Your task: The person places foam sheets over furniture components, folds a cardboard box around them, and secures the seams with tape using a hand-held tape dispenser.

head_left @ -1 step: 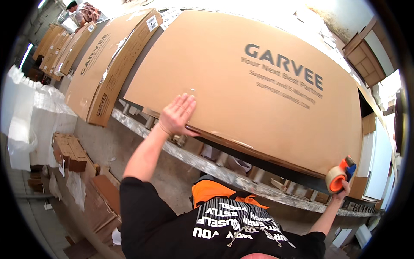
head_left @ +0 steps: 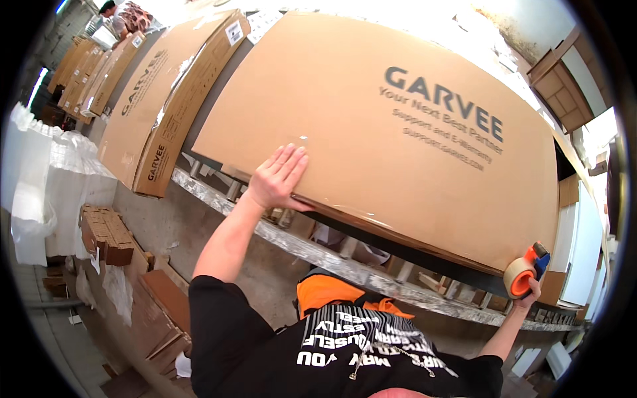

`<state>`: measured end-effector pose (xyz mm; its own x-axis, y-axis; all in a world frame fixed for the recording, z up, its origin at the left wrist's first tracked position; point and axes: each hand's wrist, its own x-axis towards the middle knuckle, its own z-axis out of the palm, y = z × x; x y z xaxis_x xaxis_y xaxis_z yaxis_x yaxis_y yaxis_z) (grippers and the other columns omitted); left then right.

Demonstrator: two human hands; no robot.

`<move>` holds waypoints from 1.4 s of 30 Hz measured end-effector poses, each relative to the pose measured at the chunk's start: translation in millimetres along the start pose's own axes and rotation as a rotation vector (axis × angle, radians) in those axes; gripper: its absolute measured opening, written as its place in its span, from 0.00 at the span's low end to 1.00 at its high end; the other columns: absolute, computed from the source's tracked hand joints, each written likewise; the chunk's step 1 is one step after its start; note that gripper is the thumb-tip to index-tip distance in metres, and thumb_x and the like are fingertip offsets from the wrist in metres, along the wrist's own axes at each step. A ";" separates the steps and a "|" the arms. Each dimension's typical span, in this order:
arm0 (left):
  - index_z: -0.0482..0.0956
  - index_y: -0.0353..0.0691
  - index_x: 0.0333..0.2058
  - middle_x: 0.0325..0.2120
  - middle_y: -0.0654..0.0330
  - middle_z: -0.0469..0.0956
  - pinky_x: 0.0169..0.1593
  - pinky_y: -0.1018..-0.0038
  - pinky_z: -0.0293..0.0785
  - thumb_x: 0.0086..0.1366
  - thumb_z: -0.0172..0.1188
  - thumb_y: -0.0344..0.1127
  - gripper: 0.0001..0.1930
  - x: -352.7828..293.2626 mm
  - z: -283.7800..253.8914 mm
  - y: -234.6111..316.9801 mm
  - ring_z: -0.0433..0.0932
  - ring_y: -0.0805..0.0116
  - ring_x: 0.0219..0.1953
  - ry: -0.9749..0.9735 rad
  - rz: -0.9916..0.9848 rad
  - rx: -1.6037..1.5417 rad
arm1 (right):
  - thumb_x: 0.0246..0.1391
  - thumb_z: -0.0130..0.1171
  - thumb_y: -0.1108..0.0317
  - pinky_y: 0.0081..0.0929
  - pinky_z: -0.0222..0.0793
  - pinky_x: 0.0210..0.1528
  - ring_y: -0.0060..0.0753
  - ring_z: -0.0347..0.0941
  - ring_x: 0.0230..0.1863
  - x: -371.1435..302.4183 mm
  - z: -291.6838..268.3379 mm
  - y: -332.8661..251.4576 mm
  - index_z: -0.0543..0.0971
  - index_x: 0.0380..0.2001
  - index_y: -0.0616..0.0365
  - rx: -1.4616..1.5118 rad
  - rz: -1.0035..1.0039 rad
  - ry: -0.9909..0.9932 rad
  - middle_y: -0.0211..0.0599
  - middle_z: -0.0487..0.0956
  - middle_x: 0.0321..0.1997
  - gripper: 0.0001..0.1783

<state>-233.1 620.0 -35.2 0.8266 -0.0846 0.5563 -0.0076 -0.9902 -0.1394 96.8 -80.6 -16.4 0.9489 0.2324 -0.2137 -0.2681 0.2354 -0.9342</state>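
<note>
A large flat brown cardboard box [head_left: 318, 99] with dark print lies in front of me on a metal-edged roller conveyor [head_left: 298, 247]. My left hand [head_left: 280, 178] presses on the near edge of the box, left of its middle. Its fingers stretch out over the top and the thumb sits by the side. A strip of clear tape shows beside the fingertips. At the near right corner, my right hand [head_left: 529, 295] grips a tape dispenser [head_left: 519, 277], orange and blue with a roll of tan tape. The dispenser is against or just beside the corner; I cannot tell whether it touches.
Another printed box [head_left: 149, 99] lies along the line to the left, with several more beyond it. White foam sheets [head_left: 66, 179] and stacked cardboard [head_left: 106, 235] stand on the left floor. White panels [head_left: 578, 245] are at the right. A person [head_left: 129, 20] is at the far left.
The box and my left hand have shifted slightly to the right in view. My right hand still holds the tape dispenser at the corner, a touch lower and turned a little.
</note>
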 end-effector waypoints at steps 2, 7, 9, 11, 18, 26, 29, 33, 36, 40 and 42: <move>0.76 0.33 0.51 0.54 0.49 0.76 0.63 0.57 0.67 0.43 0.61 0.76 0.51 9.5 8.9 -24.7 0.74 0.49 0.57 0.011 0.035 -0.051 | 0.43 0.59 0.62 0.36 0.75 0.50 0.39 0.78 0.44 -16.4 -41.5 -2.4 0.77 0.43 0.65 -0.052 -0.015 0.031 0.44 0.80 0.45 0.23; 0.72 0.36 0.52 0.60 0.54 0.70 0.66 0.60 0.62 0.36 0.68 0.73 0.52 38.8 42.4 -149.0 0.69 0.54 0.63 -0.118 0.155 -0.193 | 0.41 0.57 0.65 0.36 0.75 0.50 0.39 0.78 0.45 -92.6 122.6 50.8 0.77 0.45 0.66 -0.058 0.001 0.154 0.43 0.80 0.44 0.25; 0.63 0.40 0.59 0.65 0.57 0.63 0.70 0.55 0.54 0.29 0.74 0.65 0.58 55.5 54.7 -187.4 0.59 0.52 0.68 -0.247 0.181 -0.203 | 0.41 0.57 0.65 0.35 0.75 0.50 0.38 0.78 0.45 -119.9 162.4 71.1 0.75 0.48 0.66 -0.009 -0.058 0.159 0.41 0.80 0.44 0.27; 0.57 0.45 0.64 0.69 0.64 0.56 0.71 0.54 0.49 0.26 0.76 0.62 0.63 67.1 54.3 -205.8 0.52 0.49 0.70 -0.443 0.087 -0.073 | 0.40 0.57 0.66 0.35 0.73 0.55 0.41 0.77 0.49 -131.0 216.0 71.8 0.70 0.56 0.68 0.027 -0.093 0.087 0.45 0.78 0.50 0.35; 0.71 0.41 0.57 0.54 0.47 0.73 0.57 0.61 0.73 0.38 0.76 0.63 0.50 167.9 -15.4 -56.7 0.72 0.53 0.57 -1.246 0.009 0.076 | 0.48 0.52 0.76 0.31 0.69 0.59 0.34 0.74 0.53 -44.2 247.8 43.1 0.70 0.58 0.66 0.137 -0.171 0.050 0.42 0.76 0.53 0.29; 0.78 0.39 0.49 0.52 0.53 0.77 0.58 0.67 0.73 0.61 0.63 0.48 0.23 219.0 22.3 247.4 0.76 0.55 0.55 -0.302 0.569 -0.867 | 0.61 0.52 0.43 0.32 0.61 0.63 0.38 0.67 0.62 124.0 278.0 50.9 0.74 0.57 0.61 -0.374 -0.247 -0.082 0.48 0.73 0.60 0.34; 0.76 0.38 0.52 0.55 0.52 0.75 0.63 0.61 0.67 0.63 0.60 0.50 0.25 209.1 56.5 313.7 0.72 0.51 0.59 -0.192 0.119 -0.895 | 0.59 0.52 0.43 0.42 0.54 0.68 0.48 0.61 0.67 163.3 254.6 47.5 0.73 0.58 0.60 -0.803 -0.416 0.020 0.53 0.69 0.64 0.34; 0.69 0.35 0.60 0.64 0.50 0.64 0.70 0.50 0.46 0.66 0.50 0.57 0.33 220.9 49.9 347.7 0.58 0.47 0.68 -0.379 0.044 -0.377 | 0.54 0.55 0.41 0.52 0.44 0.71 0.57 0.54 0.70 236.9 176.9 26.9 0.71 0.58 0.61 -1.457 -0.750 0.074 0.57 0.66 0.65 0.38; 0.67 0.33 0.61 0.64 0.49 0.63 0.71 0.53 0.48 0.66 0.50 0.56 0.34 229.1 49.7 355.4 0.58 0.49 0.68 -0.410 -0.034 -0.386 | 0.56 0.52 0.42 0.51 0.50 0.69 0.57 0.57 0.68 294.8 129.5 -4.2 0.70 0.59 0.59 -1.624 -0.745 0.229 0.56 0.64 0.67 0.37; 0.67 0.32 0.60 0.64 0.49 0.64 0.70 0.57 0.51 0.65 0.54 0.53 0.34 221.5 56.6 359.3 0.59 0.52 0.68 -0.329 -0.092 -0.494 | 0.62 0.44 0.42 0.47 0.59 0.65 0.59 0.63 0.65 427.6 44.1 3.2 0.69 0.61 0.56 -1.869 -0.638 0.308 0.58 0.66 0.66 0.34; 0.68 0.32 0.59 0.63 0.50 0.66 0.70 0.58 0.54 0.65 0.56 0.51 0.32 215.2 55.3 356.3 0.60 0.52 0.67 -0.303 -0.126 -0.469 | 0.63 0.40 0.42 0.45 0.63 0.61 0.59 0.67 0.61 427.7 86.0 -2.0 0.69 0.60 0.53 -1.373 -0.410 0.019 0.58 0.73 0.58 0.32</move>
<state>-26.8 255.2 -10.4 0.9612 0.0041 0.2758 -0.0907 -0.9397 0.3299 488.8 99.5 -81.3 0.9233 0.3576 0.1404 0.3807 -0.8028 -0.4589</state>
